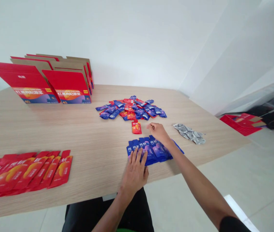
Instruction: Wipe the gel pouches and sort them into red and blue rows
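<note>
My left hand (137,167) lies with fingers spread on a row of overlapping blue pouches (157,149) near the table's front edge. Beyond that row, my right hand (158,130) hovers with its fingers curled in; no pouch shows in it. A single red pouch (136,127) lies just left of the right fingertips, apart from them. Behind it spreads a loose heap of mixed red and blue pouches (139,111). The right forearm passes over the right end of the blue row and hides part of it.
Overlapping red pouches (30,172) lie at the front left of the wooden table (98,135). Open red cartons (66,87) stand at the back left. Crumpled striped material (190,133) rests at right. A red box (242,124) is beyond the table's right edge.
</note>
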`<state>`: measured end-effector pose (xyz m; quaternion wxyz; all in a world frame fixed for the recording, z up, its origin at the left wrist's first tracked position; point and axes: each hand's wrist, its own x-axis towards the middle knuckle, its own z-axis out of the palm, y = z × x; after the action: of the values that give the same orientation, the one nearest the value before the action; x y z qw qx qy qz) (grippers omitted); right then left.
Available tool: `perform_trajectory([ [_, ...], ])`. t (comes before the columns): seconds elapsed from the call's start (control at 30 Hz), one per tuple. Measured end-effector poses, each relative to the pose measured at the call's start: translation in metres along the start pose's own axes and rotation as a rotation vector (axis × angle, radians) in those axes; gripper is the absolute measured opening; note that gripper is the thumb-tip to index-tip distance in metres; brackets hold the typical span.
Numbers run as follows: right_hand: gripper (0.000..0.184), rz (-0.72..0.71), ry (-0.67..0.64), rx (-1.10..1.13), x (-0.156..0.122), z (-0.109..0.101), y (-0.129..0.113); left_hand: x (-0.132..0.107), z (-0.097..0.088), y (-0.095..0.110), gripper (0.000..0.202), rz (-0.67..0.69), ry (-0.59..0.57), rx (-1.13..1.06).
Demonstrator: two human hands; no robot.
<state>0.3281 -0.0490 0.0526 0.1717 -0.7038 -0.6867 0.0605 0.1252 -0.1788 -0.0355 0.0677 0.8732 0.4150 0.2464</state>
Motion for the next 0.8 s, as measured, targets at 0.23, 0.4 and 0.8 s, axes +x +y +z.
perform_trajectory([
  [0.23,0.028,-0.146,-0.096,-0.047,0.08,0.04,-0.088,-0.002,0.002,0.0,0.069,-0.012,-0.016,-0.023],
  [0.4,0.032,-0.274,-0.076,-0.081,0.116,0.088,-0.169,-0.006,0.005,-0.001,0.064,-0.024,-0.058,-0.053],
  [0.8,0.038,-0.328,-0.145,-0.202,0.133,0.121,-0.203,-0.008,0.005,-0.003,0.069,0.018,-0.066,-0.03],
])
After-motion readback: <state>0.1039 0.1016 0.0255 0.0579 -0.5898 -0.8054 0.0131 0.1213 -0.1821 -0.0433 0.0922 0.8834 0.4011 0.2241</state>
